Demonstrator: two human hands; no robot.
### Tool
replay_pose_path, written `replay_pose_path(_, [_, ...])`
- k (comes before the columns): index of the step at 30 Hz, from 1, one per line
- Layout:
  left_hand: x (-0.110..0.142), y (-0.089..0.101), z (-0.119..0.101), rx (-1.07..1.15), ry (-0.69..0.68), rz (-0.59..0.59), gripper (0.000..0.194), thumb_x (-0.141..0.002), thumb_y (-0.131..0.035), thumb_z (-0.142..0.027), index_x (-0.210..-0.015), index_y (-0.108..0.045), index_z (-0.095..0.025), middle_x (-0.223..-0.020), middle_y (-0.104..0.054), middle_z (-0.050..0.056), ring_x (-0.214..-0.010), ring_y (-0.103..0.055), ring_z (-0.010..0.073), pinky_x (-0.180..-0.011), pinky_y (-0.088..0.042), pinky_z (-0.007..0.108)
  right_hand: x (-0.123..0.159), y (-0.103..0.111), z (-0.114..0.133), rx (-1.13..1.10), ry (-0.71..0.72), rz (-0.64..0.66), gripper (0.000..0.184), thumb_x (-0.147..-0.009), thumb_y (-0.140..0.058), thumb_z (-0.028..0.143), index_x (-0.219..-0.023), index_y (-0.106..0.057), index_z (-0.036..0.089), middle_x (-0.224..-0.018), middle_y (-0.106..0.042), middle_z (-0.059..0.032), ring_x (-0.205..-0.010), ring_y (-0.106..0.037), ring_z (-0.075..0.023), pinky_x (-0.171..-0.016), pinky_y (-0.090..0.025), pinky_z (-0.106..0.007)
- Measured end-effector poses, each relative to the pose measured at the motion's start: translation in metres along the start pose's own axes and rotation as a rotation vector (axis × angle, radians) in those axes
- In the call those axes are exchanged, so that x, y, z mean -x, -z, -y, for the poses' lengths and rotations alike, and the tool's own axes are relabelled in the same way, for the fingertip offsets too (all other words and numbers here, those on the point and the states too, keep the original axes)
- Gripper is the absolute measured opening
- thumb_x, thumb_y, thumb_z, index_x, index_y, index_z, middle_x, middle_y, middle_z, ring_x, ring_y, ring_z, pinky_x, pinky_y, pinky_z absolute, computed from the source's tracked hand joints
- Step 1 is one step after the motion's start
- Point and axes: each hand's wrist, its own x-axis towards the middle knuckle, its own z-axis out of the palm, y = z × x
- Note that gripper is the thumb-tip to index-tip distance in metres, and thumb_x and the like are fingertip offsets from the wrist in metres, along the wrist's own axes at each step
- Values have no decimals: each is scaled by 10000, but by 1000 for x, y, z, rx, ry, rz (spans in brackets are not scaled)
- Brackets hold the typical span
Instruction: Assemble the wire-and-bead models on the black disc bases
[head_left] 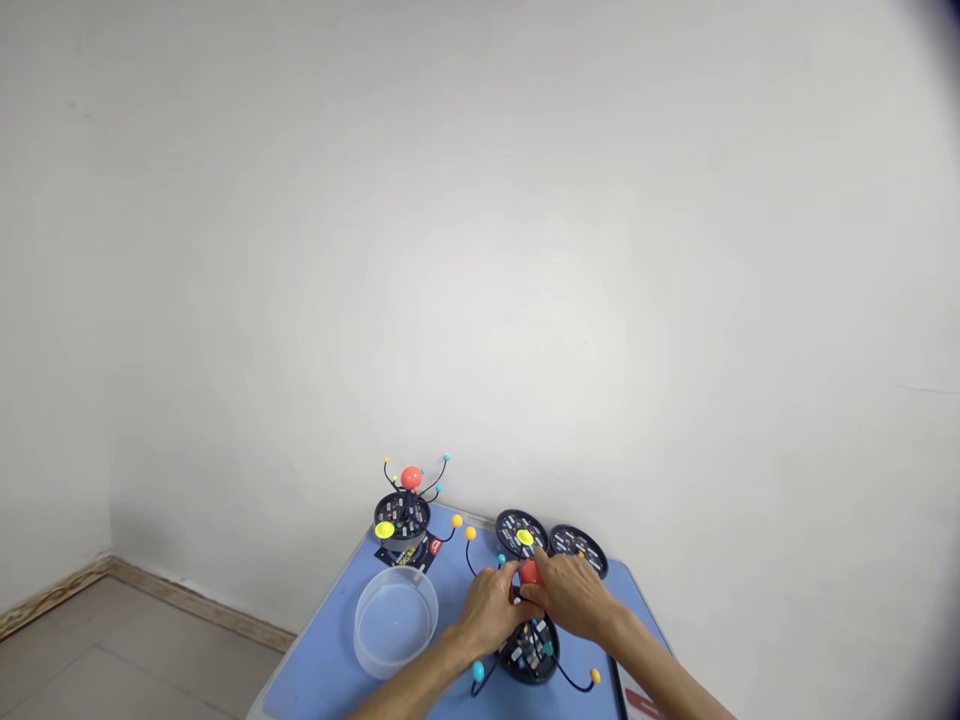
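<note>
A solar system model stands on the table in front of me, with a round black base (531, 655) and curved black arms that end in coloured balls. Its red ball (531, 573) sits between my two hands. My right hand (574, 595) grips the red ball from the right, thumb and fingers closed round it. Just below and left of the ball, my left hand (491, 610) pinches at the model's centre; its fingertips hide the part there. An orange ball (595, 676), a blue ball (478, 672) and a yellow disc-like ball (525, 537) show around the hands.
A second solar system model (403, 515) stands at the back left on a black printed card (427, 552). A clear round tub (396, 622) is left of my hands. Two black round trays (517, 520) (581, 545) lie at the back of the blue table (315, 660), near the wall.
</note>
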Motion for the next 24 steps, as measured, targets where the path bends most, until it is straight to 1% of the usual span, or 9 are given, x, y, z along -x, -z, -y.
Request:
replay_pose_path(4, [0,7,1,34,10,7,450,-724,-714,-351,-1135,-680,-172,-757,-724,27,-729,-634,226,-645,-413,275,3,8,2,-37,-81,7,200,-932,-530,305,-933,-695,194,-943,-742,-121,-884,-714,-284,-662,-405,-288])
replay_pose_path(8, [2,16,3,92,25,1,541,-744,-683,-350,-1238,-636,-134,-659,-678,-9,-656,-606,198,-613,-415,263,7,20,4,-75,-150,17,272,-933,-520,334,-1045,-658,128,-945,-754,-171,-916,-715,-324,-683,-424,-318])
replay_pose_path(13, [13,31,2,163,24,-42,505,-775,-638,-331,-1234,-636,-118,-578,-603,-53,-612,-574,166,-621,-427,250,14,30,-2,-124,-185,14,301,-954,-491,331,-1067,-631,89,-976,-744,-202,-943,-702,-347,-710,-429,-351])
replay_pose_path(17, [30,48,-4,215,5,-64,511,-820,-585,-347,-1268,-613,-104,-548,-576,-61,-559,-553,154,-629,-451,256,22,37,-10,-164,-202,-15,320,-980,-439,361,-1085,-615,114,-966,-740,-179,-927,-699,-333,-707,-415,-348])
replay_pose_path(19, [39,54,-6,239,1,-82,506,-833,-564,-348,-1267,-611,-93,-534,-570,-62,-531,-543,151,-632,-460,265,26,38,-14,-184,-206,-25,332,-983,-430,368,-1125,-604,125,-966,-739,-170,-928,-696,-324,-703,-407,-341])
replay_pose_path(22, [48,57,-7,279,24,-100,473,-826,-562,-324,-1232,-630,-92,-509,-566,-62,-514,-545,154,-644,-469,277,29,37,-19,-212,-195,-29,333,-969,-447,306,-1228,-576,140,-1006,-734,-168,-958,-684,-314,-717,-398,-337])
replay_pose_path(24, [48,52,-8,296,54,-81,455,-810,-569,-290,-1213,-640,-91,-488,-558,-66,-505,-553,154,-644,-472,278,29,34,-21,-231,-174,-22,346,-945,-463,236,-1264,-575,158,-1021,-728,-163,-962,-679,-305,-724,-398,-336])
